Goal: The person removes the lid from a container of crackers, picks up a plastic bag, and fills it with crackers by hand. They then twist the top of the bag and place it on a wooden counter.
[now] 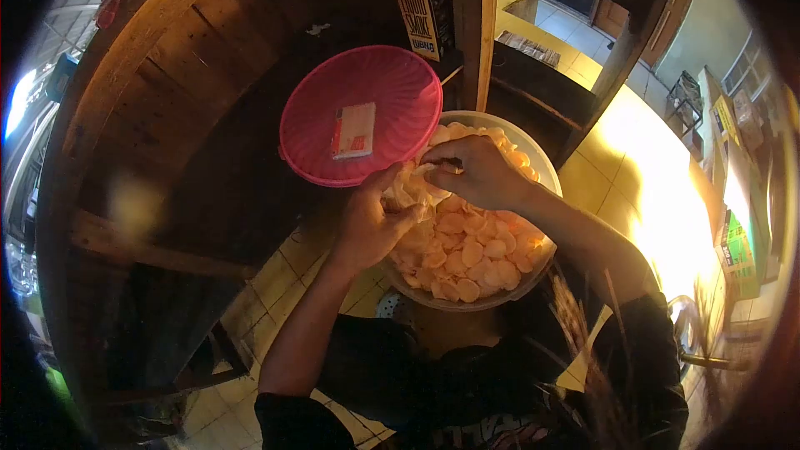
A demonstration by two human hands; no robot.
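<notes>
A clear plastic bag (412, 190) is between my two hands, above the left side of a wide round basin (553, 182). Many thin, pale orange crackers (471, 254) fill the basin. My left hand (371, 229) is closed around the bag's left side, thumb toward the basin. From the right, my right hand (483, 173) reaches over the crackers, its fingers pinched at the bag's upper edge. Just behind the hands lies a round pink lid (312, 117) with a small white packet with red print (353, 130) on it. What is inside the bag is hard to make out.
Dark wooden furniture (179, 58) curves around the left and back. A "Liquid Smoke" box (418, 17) stands behind the lid, beside a wooden post (477, 33). Yellow tiles (596, 171) cover the floor, and cartons (737, 233) stand at the far right.
</notes>
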